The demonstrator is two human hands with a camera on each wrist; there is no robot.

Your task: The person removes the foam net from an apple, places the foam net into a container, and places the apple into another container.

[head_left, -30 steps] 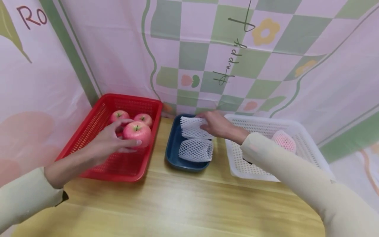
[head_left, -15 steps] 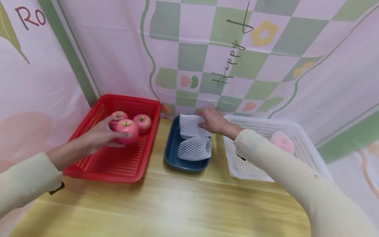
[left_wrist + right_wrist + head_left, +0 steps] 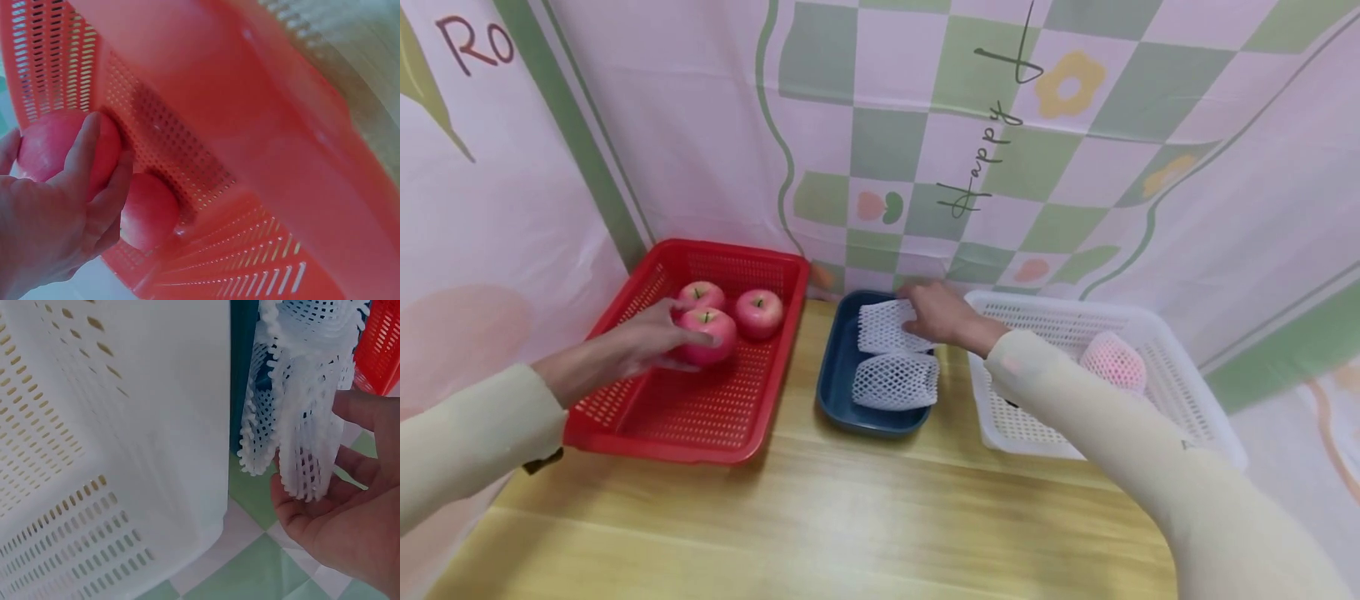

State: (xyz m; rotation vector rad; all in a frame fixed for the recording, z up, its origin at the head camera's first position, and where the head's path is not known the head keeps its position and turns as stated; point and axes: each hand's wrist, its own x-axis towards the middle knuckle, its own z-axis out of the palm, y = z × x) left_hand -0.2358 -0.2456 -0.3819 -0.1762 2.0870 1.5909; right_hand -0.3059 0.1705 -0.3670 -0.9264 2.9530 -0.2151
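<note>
Down in the red basket, my left hand holds a pink-red apple with thumb and fingers around its sides. Two more apples are close by: one behind and one to the right. The left wrist view shows fingers spread over the held apple. At the blue tray, my right hand pinches the end of a white foam fruit net. A second white foam net lies in front of it in the tray. In the right wrist view the fingers curl around the pinched net.
A white perforated basket stands to the right, partly behind the right sleeve, with a pink foam net in it. All three containers stand on a wooden table before a checkered curtain.
My left hand has moved left and down with the apple, bringing it lower among the other apples. The net in my right hand lifted slightly, then came back down.
</note>
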